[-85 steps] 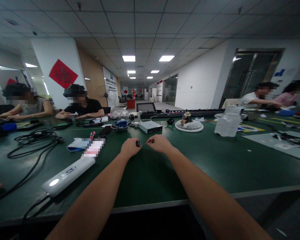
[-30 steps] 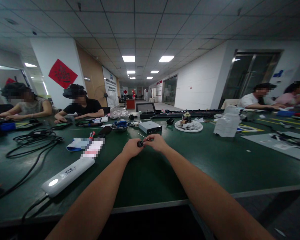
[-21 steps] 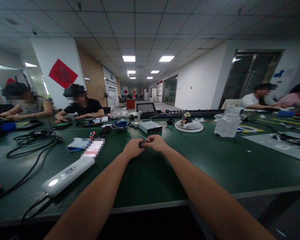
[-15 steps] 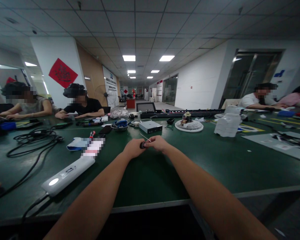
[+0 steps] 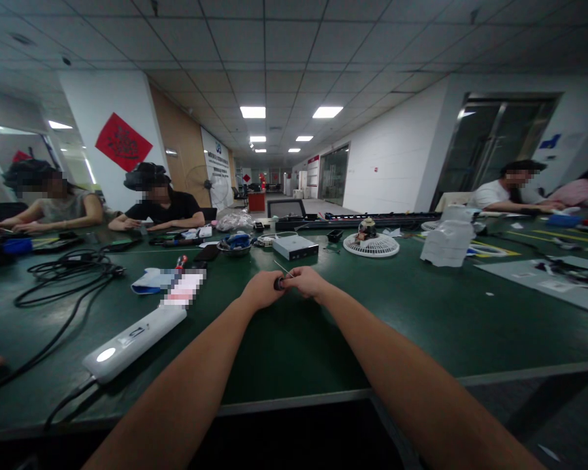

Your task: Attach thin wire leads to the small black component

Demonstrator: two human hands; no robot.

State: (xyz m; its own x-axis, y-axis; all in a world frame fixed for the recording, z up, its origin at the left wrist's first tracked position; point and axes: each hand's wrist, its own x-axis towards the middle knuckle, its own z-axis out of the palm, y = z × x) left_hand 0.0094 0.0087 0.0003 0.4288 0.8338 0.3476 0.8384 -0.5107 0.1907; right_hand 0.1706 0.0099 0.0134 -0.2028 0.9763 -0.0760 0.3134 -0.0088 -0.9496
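Now then, all the action is at a small black knob (image 5: 279,283) with a thin metal shaft (image 5: 277,267) angling up and away from it, right out over the middle of the dark green workbench (image 5: 421,333). The left hand (image 5: 262,291) is curled shut around one side of the knob, and the right hand (image 5: 306,282) closes in from the other, its fingertips (image 5: 293,277) pinched tight against the piece. Both grips are closed, with the hands touching, though the finer finger work is too small to make out.

Just beyond the shaft sits a silver metal box (image 5: 295,247), with a steel bowl (image 5: 234,246) holding something blue off to its left. Over to the left of the hands lies a long white power unit (image 5: 134,338), near a coil of black cable (image 5: 63,282). To the right, there's a white round fan grille (image 5: 371,245) and a bulky white plastic-wrapped item (image 5: 448,243). Seated along the far side of the bench, two co-workers (image 5: 159,203) have their forearms down on the surface.
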